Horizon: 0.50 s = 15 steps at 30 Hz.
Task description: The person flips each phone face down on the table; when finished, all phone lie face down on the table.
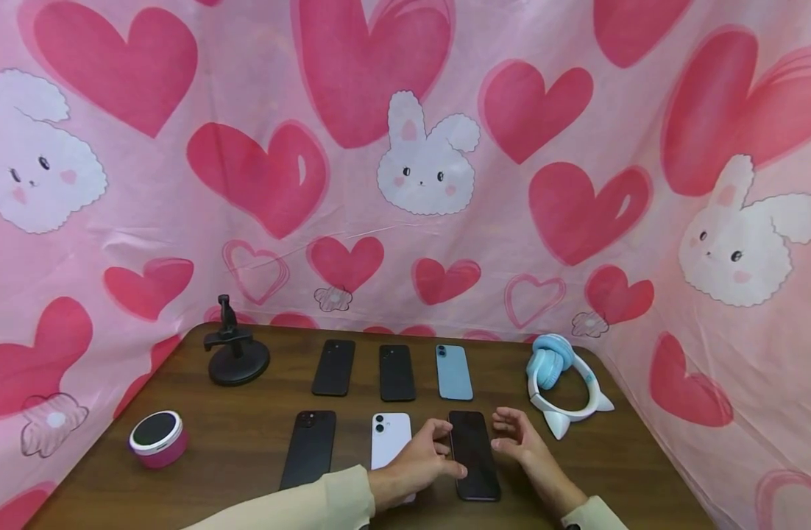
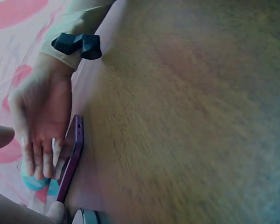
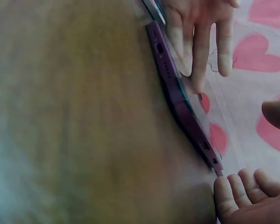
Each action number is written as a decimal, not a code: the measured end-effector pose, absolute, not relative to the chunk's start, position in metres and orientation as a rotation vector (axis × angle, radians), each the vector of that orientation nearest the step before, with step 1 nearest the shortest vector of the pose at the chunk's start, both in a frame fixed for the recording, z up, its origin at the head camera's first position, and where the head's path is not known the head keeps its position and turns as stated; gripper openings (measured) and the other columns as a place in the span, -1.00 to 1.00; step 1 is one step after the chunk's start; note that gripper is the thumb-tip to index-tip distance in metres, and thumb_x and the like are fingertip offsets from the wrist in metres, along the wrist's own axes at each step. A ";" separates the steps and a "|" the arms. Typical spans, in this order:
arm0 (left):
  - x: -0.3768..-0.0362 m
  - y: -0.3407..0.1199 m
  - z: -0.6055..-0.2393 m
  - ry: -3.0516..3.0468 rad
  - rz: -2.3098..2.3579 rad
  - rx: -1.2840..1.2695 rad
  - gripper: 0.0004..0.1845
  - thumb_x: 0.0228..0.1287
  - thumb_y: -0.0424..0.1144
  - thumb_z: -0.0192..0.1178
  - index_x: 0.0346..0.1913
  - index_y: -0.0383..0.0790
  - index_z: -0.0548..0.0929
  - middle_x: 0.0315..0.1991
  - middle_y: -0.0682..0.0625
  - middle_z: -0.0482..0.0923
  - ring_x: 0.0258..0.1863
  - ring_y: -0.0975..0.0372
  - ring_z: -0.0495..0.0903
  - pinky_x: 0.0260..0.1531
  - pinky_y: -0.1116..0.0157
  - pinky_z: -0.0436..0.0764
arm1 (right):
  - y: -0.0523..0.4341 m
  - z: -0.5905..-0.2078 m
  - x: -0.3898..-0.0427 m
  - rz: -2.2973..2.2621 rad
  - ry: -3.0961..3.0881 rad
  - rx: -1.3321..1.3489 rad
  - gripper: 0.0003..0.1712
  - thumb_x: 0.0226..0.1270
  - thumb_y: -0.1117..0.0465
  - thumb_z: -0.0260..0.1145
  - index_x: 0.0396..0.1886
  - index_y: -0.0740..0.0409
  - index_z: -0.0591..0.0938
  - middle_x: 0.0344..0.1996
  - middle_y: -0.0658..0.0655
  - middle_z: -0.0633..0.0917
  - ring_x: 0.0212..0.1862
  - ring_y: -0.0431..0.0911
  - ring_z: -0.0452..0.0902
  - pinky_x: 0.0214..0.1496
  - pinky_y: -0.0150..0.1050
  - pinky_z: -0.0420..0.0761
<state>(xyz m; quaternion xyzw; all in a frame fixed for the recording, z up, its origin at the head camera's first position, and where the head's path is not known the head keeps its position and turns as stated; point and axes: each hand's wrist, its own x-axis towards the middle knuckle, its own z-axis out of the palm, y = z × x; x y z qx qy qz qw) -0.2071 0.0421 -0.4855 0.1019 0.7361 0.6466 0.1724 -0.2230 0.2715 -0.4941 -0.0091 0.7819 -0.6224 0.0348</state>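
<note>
A phone (image 1: 473, 456) with a dark screen facing up lies between my two hands. My left hand (image 1: 420, 456) is at its left side, fingers loosely bent, thumb above the lower part of the screen. In the left wrist view a left fingertip meets the phone's purple edge (image 2: 73, 163), or comes very near it. To the right of the phone is my right hand (image 1: 528, 449), fingers apart and relaxed, holding nothing. The right wrist view shows the purple edge (image 3: 177, 100) low along the table. A white phone (image 1: 389, 438) lies partly hidden under the left forearm.
Other phones lie face down: a black one (image 1: 309, 445) at front left, two dark ones (image 1: 334, 366) and a light blue one (image 1: 455, 374) behind. White and blue cat-ear headphones (image 1: 578, 412) sit at right. At left are a black stand (image 1: 238, 362) and a pink round container (image 1: 162, 449).
</note>
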 end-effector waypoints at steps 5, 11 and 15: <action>-0.207 0.044 -0.485 2.052 1.822 0.284 -0.28 -0.02 -0.42 0.46 0.27 -0.30 0.40 0.34 -0.29 0.40 0.14 -0.06 0.55 0.16 -0.12 0.56 | 0.270 -0.495 -0.221 -1.847 2.344 -0.079 -0.27 0.27 0.31 0.28 0.38 0.40 0.23 0.33 0.44 0.39 0.29 0.11 0.39 0.12 -0.35 0.50; -0.206 0.046 -0.485 2.027 1.846 0.265 -0.28 -0.01 -0.43 0.43 0.28 -0.32 0.40 0.35 -0.33 0.39 0.16 -0.10 0.55 0.20 -0.17 0.53 | 0.268 -0.493 -0.219 -1.804 2.339 -0.100 -0.30 0.30 0.30 0.26 0.37 0.42 0.22 0.34 0.46 0.38 0.31 0.18 0.38 0.16 -0.26 0.48; -0.208 0.046 -0.486 2.010 1.849 0.247 -0.27 0.01 -0.43 0.42 0.30 -0.32 0.39 0.35 -0.31 0.38 0.17 -0.09 0.53 0.21 -0.17 0.51 | 0.266 -0.492 -0.218 -1.800 2.335 -0.083 -0.31 0.32 0.30 0.25 0.38 0.42 0.22 0.35 0.46 0.38 0.33 0.21 0.37 0.17 -0.24 0.47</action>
